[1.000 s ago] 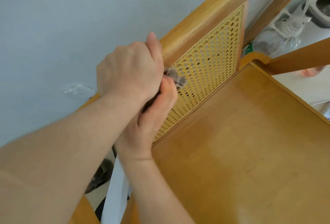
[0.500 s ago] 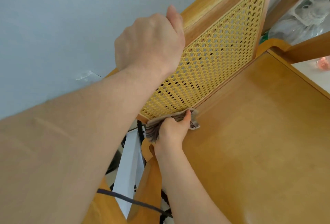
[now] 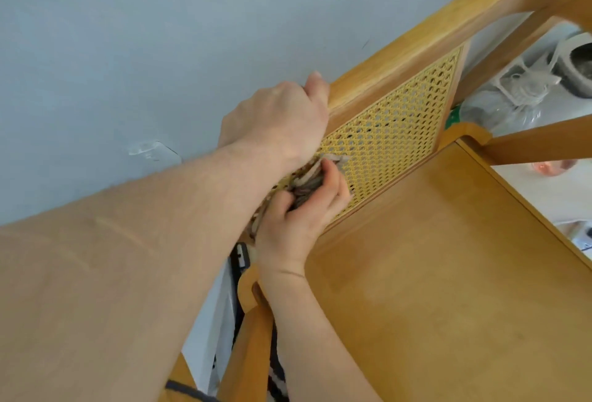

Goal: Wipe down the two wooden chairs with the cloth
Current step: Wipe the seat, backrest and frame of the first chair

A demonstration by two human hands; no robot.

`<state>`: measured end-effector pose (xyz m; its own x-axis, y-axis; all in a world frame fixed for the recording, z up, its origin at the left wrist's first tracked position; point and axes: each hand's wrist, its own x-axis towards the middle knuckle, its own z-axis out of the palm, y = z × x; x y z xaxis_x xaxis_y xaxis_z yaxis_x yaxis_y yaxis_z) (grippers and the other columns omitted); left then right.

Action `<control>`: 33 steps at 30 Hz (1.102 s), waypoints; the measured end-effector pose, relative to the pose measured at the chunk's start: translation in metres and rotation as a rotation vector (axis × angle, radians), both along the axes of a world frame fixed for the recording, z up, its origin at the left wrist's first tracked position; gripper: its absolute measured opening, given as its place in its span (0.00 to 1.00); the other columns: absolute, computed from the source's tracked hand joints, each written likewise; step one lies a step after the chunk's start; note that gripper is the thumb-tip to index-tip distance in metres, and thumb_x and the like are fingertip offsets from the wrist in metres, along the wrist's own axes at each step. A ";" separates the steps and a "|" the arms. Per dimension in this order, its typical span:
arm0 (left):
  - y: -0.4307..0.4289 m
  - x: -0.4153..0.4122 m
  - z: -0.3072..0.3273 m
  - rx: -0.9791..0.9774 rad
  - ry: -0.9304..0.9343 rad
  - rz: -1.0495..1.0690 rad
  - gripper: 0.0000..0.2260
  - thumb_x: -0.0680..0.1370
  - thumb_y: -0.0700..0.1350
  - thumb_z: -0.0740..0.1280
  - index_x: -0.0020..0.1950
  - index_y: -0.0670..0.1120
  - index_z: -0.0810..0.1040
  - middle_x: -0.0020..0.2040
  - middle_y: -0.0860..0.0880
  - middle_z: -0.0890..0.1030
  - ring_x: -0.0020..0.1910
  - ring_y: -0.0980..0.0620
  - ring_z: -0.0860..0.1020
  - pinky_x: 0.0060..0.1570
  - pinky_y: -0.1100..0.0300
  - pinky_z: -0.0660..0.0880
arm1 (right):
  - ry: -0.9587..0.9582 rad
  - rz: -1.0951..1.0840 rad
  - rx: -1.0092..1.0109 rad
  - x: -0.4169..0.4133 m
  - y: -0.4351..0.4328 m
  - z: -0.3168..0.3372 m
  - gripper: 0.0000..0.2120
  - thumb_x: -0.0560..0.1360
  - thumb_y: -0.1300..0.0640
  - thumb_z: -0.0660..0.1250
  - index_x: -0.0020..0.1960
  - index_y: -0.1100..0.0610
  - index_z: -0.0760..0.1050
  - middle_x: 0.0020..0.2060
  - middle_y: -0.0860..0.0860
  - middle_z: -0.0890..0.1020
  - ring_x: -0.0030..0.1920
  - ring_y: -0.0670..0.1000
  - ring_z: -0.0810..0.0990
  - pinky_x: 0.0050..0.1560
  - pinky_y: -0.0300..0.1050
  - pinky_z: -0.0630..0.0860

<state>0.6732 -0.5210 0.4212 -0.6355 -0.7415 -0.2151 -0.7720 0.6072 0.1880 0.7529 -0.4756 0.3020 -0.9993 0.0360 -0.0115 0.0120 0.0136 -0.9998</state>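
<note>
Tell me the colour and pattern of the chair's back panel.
The back panel is pale yellow, an open woven lattice of small holes; head view.

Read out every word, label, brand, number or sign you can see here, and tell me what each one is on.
No text in this view can be read.
Plastic bottle behind the chair: its green label is too blurred to read.
Chair, cloth and wall: no print shows on them.
</note>
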 end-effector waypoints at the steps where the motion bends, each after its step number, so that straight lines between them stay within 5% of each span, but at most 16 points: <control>1: 0.000 -0.001 0.001 0.009 -0.005 0.004 0.27 0.81 0.59 0.44 0.56 0.48 0.79 0.58 0.41 0.79 0.58 0.40 0.75 0.46 0.53 0.62 | -0.085 -0.067 -0.006 -0.019 0.005 -0.011 0.27 0.68 0.69 0.57 0.68 0.65 0.67 0.62 0.59 0.67 0.63 0.55 0.69 0.67 0.37 0.63; 3: -0.001 -0.001 0.002 0.008 -0.010 0.002 0.27 0.81 0.59 0.44 0.57 0.47 0.79 0.58 0.41 0.79 0.57 0.39 0.75 0.46 0.53 0.62 | -0.451 -0.235 -0.088 -0.060 0.014 -0.014 0.26 0.73 0.70 0.57 0.71 0.63 0.66 0.65 0.59 0.66 0.66 0.57 0.69 0.62 0.33 0.63; 5: -0.001 0.003 0.001 0.001 -0.006 -0.005 0.27 0.80 0.59 0.43 0.50 0.48 0.79 0.54 0.41 0.80 0.51 0.39 0.76 0.44 0.53 0.64 | -0.526 -0.267 -0.081 -0.081 0.024 0.001 0.26 0.75 0.70 0.57 0.72 0.61 0.66 0.67 0.57 0.68 0.68 0.56 0.69 0.65 0.37 0.65; 10: 0.000 0.004 0.005 0.024 0.007 0.029 0.21 0.81 0.55 0.48 0.39 0.45 0.72 0.43 0.43 0.78 0.43 0.41 0.75 0.41 0.54 0.67 | 0.545 0.236 0.112 -0.092 0.035 0.077 0.24 0.71 0.69 0.56 0.66 0.66 0.71 0.64 0.62 0.74 0.66 0.58 0.71 0.68 0.56 0.67; 13: 0.005 0.006 0.007 -0.041 0.036 0.054 0.17 0.80 0.52 0.53 0.33 0.48 0.67 0.32 0.49 0.71 0.36 0.44 0.70 0.38 0.56 0.66 | 0.834 0.576 0.444 -0.122 0.042 0.076 0.22 0.72 0.59 0.55 0.62 0.59 0.78 0.61 0.53 0.79 0.62 0.55 0.76 0.63 0.58 0.67; 16: 0.011 0.007 0.005 -0.132 0.119 0.041 0.24 0.82 0.54 0.46 0.31 0.46 0.66 0.27 0.50 0.66 0.31 0.43 0.70 0.34 0.56 0.66 | 1.041 0.715 0.716 -0.180 0.061 0.073 0.19 0.73 0.56 0.56 0.59 0.55 0.79 0.60 0.48 0.80 0.60 0.51 0.78 0.65 0.62 0.64; 21: 0.012 0.006 0.006 -0.161 0.063 0.050 0.26 0.81 0.54 0.44 0.30 0.45 0.68 0.26 0.48 0.67 0.29 0.43 0.70 0.33 0.56 0.65 | 0.857 0.544 1.013 -0.271 0.088 0.095 0.18 0.74 0.57 0.55 0.59 0.54 0.77 0.61 0.49 0.79 0.61 0.51 0.75 0.68 0.61 0.60; 26: 0.014 0.002 0.010 -0.165 -0.031 0.074 0.29 0.80 0.56 0.43 0.37 0.45 0.79 0.26 0.49 0.65 0.30 0.44 0.68 0.33 0.55 0.64 | 0.647 0.597 1.222 -0.311 0.094 0.126 0.18 0.77 0.56 0.53 0.64 0.54 0.73 0.64 0.51 0.76 0.63 0.55 0.73 0.69 0.61 0.60; 30: 0.015 0.000 0.012 -0.147 -0.050 0.083 0.29 0.80 0.56 0.43 0.39 0.44 0.80 0.26 0.48 0.64 0.32 0.43 0.69 0.35 0.55 0.65 | 0.356 0.514 1.328 -0.327 0.121 0.140 0.16 0.79 0.53 0.52 0.63 0.57 0.68 0.60 0.57 0.73 0.55 0.61 0.74 0.55 0.57 0.69; 33: 0.016 0.001 0.010 -0.150 -0.019 0.096 0.28 0.81 0.55 0.45 0.38 0.42 0.79 0.27 0.47 0.64 0.33 0.41 0.71 0.35 0.54 0.66 | 0.348 0.486 1.367 -0.319 0.130 0.135 0.18 0.79 0.52 0.53 0.66 0.59 0.64 0.62 0.60 0.69 0.55 0.64 0.73 0.46 0.51 0.66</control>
